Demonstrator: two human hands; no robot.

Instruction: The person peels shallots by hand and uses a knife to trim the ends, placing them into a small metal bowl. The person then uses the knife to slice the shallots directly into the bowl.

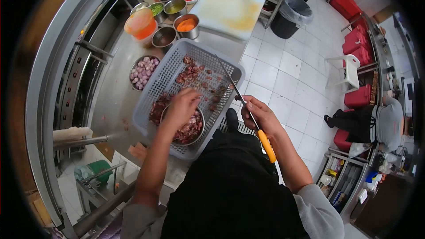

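My right hand (261,114) is closed around a knife (265,145) with a yellow handle. Its long blade points up and left over the basket's edge. A small dark reddish piece (238,98) shows at that hand's fingertips, too small to name surely. My left hand (182,107) hangs over a metal bowl (203,129) of shallots and reddish skins, its fingers curled together; whatever they pinch is hidden. The bowl sits inside a grey perforated plastic basket (141,114), where loose shallots and skins (189,71) lie scattered. Left of the basket, another bowl holds purple shallots (145,71).
Metal pots with sauces and chopped orange food (186,25) stand beyond the basket, beside an orange-filled tub (141,24). A white cutting board (230,11) lies at the far end. A black bin (285,24), a white stool (350,71) and another person (376,124) are to the right.
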